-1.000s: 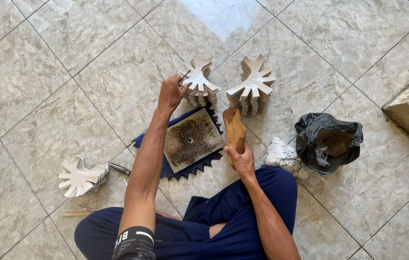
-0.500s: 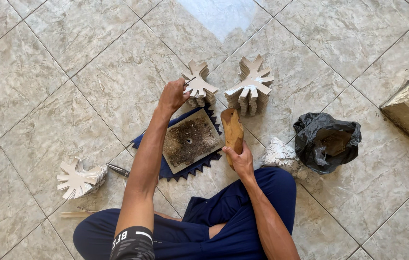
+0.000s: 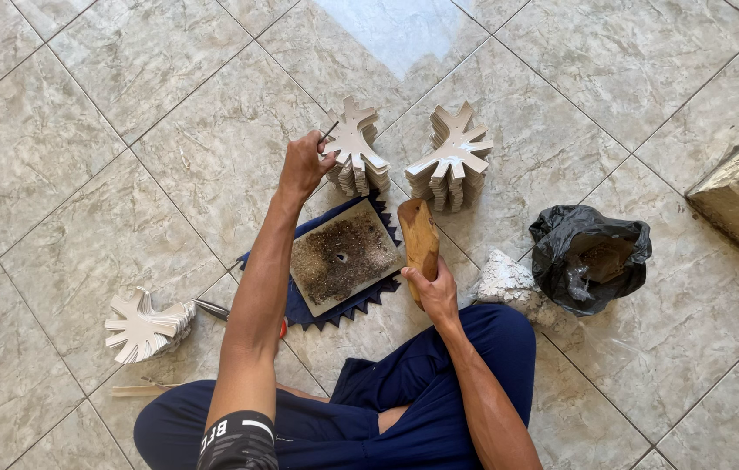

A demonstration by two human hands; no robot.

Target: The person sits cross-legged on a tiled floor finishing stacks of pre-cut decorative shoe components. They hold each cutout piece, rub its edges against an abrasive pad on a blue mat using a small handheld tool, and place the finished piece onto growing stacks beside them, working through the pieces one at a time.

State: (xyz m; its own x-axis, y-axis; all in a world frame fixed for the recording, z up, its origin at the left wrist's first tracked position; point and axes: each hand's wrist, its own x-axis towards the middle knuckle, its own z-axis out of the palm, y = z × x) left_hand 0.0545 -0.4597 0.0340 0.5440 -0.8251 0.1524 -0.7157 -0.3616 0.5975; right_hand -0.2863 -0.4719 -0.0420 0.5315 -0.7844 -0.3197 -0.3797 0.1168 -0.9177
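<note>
Head view is showing me seated cross-legged on the tiled floor [image 3: 108,113], legs in blue trousers at the near edge. Nearest, my right hand [image 3: 433,292] is closing its fingers around the lower end of a wooden mallet [image 3: 419,239], holding it upright just beside the right edge of a worn, pitted board [image 3: 340,255] that is lying on a dark blue zigzag-edged cloth [image 3: 332,311].

Farther out, my left hand [image 3: 304,164] is pinching a thin dark tool [image 3: 329,131] between closed fingers, its tip touching the top of the left stack of white branching cutouts [image 3: 356,158]. I judge I am picking the top piece off that stack; the next move calls for a careful lift of one sheet only.

These cutouts are looking flat, pale and many-armed, piled evenly. A second stack [image 3: 454,167] is standing just beside it; a third, fanned pile [image 3: 145,326] is lying near my left knee.
</note>
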